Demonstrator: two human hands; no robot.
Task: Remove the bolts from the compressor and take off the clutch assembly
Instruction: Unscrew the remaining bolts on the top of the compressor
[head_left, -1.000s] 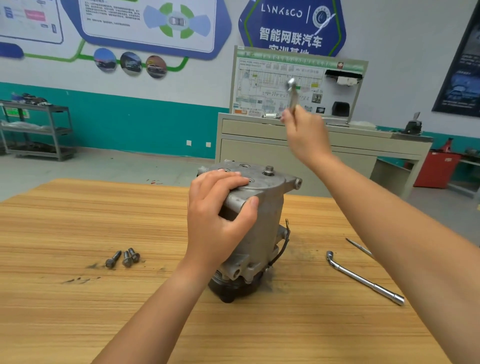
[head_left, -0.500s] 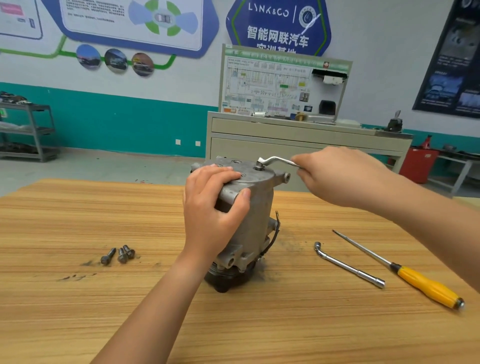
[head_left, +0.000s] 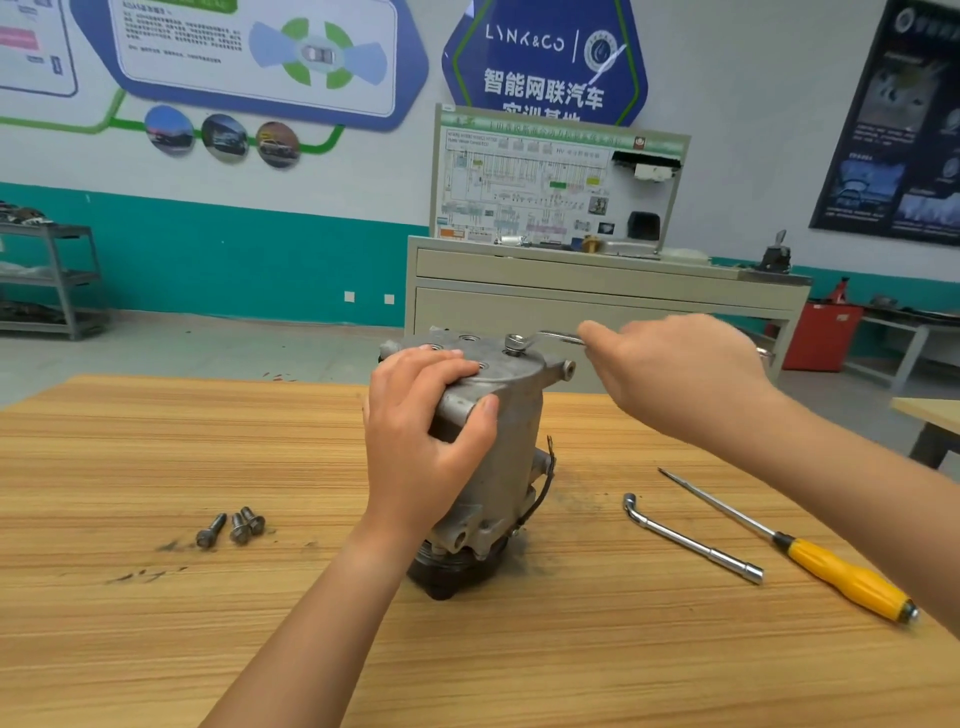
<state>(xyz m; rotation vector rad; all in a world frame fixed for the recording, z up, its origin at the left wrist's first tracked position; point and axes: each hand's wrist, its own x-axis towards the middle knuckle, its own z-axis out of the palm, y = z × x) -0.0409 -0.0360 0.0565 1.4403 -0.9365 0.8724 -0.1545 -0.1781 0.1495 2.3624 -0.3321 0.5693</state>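
Three loose bolts (head_left: 231, 528) lie left of the compressor (head_left: 511, 452), which stands upright mid-table (head_left: 156, 441), well back from every edge. The left hand (head_left: 421, 441) curls its fingers over the top corner. The right hand (head_left: 675, 374) grips the wrench (head_left: 553, 338), raised a second ago, now seated on the top bolt (head_left: 514, 352).

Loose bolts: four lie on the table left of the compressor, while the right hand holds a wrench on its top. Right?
Wrong count. The head view shows three loose bolts, not four, on the table left of the compressor; the right hand does hold a wrench on its top.
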